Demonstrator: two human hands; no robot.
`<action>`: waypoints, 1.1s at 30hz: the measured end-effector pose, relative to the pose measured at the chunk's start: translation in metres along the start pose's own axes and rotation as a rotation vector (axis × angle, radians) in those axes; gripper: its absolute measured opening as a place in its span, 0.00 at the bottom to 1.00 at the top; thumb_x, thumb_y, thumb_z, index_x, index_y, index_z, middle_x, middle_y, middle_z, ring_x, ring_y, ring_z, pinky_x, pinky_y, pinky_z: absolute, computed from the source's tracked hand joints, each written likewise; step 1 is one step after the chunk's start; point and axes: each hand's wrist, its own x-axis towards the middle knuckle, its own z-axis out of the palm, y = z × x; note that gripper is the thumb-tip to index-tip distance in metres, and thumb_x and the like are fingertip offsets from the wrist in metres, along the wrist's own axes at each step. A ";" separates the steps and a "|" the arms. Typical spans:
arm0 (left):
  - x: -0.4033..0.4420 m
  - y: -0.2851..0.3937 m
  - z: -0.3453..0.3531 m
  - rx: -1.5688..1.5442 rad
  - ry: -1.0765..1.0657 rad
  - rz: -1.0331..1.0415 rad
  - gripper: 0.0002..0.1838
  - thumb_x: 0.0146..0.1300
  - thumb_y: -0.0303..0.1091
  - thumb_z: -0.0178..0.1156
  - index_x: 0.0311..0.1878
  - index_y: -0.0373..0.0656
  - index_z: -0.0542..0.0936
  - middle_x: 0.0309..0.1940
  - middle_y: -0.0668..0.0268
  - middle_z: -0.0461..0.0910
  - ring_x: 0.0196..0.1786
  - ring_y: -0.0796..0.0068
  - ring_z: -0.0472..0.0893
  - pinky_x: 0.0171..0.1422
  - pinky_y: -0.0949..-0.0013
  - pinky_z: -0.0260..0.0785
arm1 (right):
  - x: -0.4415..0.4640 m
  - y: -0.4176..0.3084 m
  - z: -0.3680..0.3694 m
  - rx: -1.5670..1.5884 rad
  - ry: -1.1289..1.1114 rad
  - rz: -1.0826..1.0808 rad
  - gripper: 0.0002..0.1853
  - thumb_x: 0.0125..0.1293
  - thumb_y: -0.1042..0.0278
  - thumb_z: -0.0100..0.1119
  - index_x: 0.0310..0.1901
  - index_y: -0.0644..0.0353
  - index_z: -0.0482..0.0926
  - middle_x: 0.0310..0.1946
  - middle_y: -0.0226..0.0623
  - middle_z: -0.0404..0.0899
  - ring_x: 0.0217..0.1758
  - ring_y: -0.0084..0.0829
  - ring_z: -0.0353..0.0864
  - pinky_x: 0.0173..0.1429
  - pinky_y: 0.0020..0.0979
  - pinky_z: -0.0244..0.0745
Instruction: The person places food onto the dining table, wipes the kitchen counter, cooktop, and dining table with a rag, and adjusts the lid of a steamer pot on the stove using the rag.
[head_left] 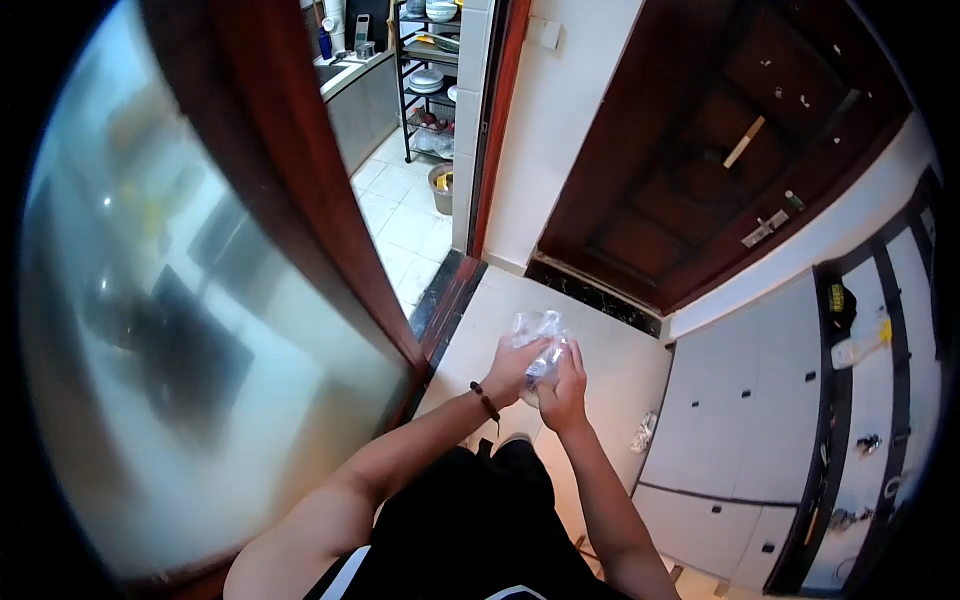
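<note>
Left hand [511, 370] and right hand [565, 388] pressed around clear, crinkled plastic bundle [537, 323], above pale floor [622, 375], left of light-grey panelled cabinet [745, 425]. Secure hold calls for light, even pressure from both sides.

A clear plastic article [541, 324], glossy and uneven in outline, bears a small dark-purplish patch low down. It is held between left hand [512, 371] and right hand [565, 392], partly covered; bag or container indeterminable.
</note>
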 end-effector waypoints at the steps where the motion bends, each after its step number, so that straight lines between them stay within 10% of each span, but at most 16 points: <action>1: 0.028 0.005 0.010 -0.025 0.015 0.027 0.14 0.74 0.25 0.61 0.60 0.40 0.77 0.49 0.60 0.83 0.47 0.70 0.86 0.47 0.67 0.82 | 0.027 0.012 -0.004 -0.012 0.070 -0.020 0.29 0.61 0.63 0.56 0.60 0.76 0.72 0.57 0.73 0.72 0.60 0.71 0.72 0.68 0.56 0.70; 10: 0.261 0.072 0.012 -0.069 0.196 0.203 0.14 0.74 0.25 0.61 0.60 0.40 0.77 0.51 0.63 0.83 0.52 0.70 0.84 0.56 0.66 0.80 | 0.270 0.137 0.011 0.064 0.136 -0.162 0.25 0.62 0.56 0.54 0.54 0.69 0.73 0.49 0.62 0.76 0.52 0.63 0.76 0.59 0.53 0.73; 16: 0.361 0.147 -0.006 0.101 0.548 0.578 0.14 0.74 0.28 0.62 0.59 0.41 0.75 0.51 0.63 0.83 0.53 0.72 0.83 0.54 0.68 0.80 | 0.429 0.140 0.041 0.103 0.019 -0.459 0.34 0.73 0.51 0.48 0.76 0.63 0.65 0.72 0.66 0.62 0.73 0.63 0.63 0.76 0.58 0.57; 21: 0.422 0.176 -0.073 -0.337 0.581 0.781 0.07 0.74 0.27 0.58 0.53 0.43 0.78 0.46 0.68 0.81 0.47 0.78 0.82 0.48 0.70 0.79 | 0.526 0.154 0.099 0.209 -0.306 -0.577 0.27 0.69 0.55 0.57 0.65 0.63 0.78 0.64 0.61 0.74 0.65 0.62 0.73 0.72 0.52 0.66; 23: 0.427 0.209 -0.085 0.056 0.587 0.510 0.08 0.75 0.28 0.55 0.55 0.46 0.76 0.47 0.69 0.80 0.48 0.78 0.81 0.49 0.71 0.78 | 0.558 0.159 0.132 0.367 -0.299 -0.536 0.19 0.64 0.63 0.63 0.54 0.64 0.81 0.52 0.56 0.81 0.54 0.57 0.80 0.60 0.46 0.76; 33: 0.542 0.439 -0.207 0.051 0.488 0.461 0.04 0.76 0.30 0.53 0.45 0.44 0.77 0.42 0.70 0.79 0.44 0.81 0.77 0.45 0.70 0.75 | 0.775 0.121 0.303 0.276 -0.250 -0.513 0.08 0.67 0.69 0.54 0.35 0.66 0.76 0.37 0.52 0.76 0.41 0.52 0.73 0.49 0.47 0.69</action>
